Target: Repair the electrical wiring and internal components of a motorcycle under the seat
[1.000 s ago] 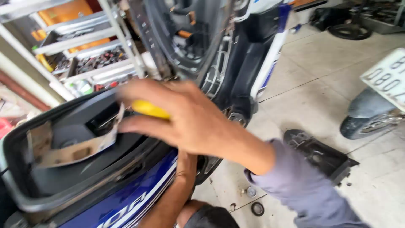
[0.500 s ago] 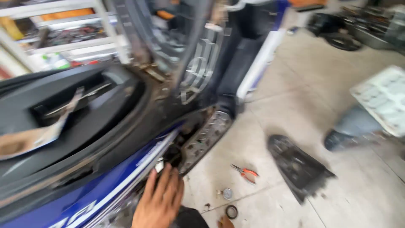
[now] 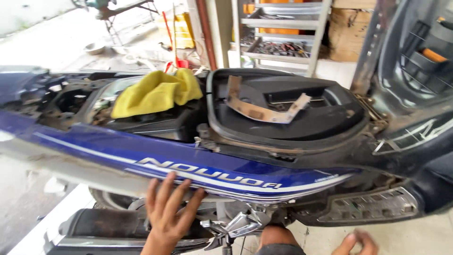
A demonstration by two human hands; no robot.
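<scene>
Blue side panel of one scooter runs across the frame, white stripes along its lower edge. Two hands in view, both at the bottom. Left hand is spread flat, fingers apart, fingertips touching the lower edge of the blue panel, gripping nothing. Right hand sits low at the frame edge, partly cut off, fingers loosely curled, empty as far as visible, well apart from the panel. One knee shows between the hands. Just beside the left hand, below the panel: one dark exhaust pipe and one chrome footpeg bracket. One grey footboard to the right, above the right hand.

Further up: one open black underseat compartment with one strip of brown cardboard lying across it. One yellow cloth bunched on the exposed frame, left of the compartment. Raised seat stands tilted at right.

Far back: one metal shelf rack with tool trays, contents too small to count; one cardboard box beside it.
</scene>
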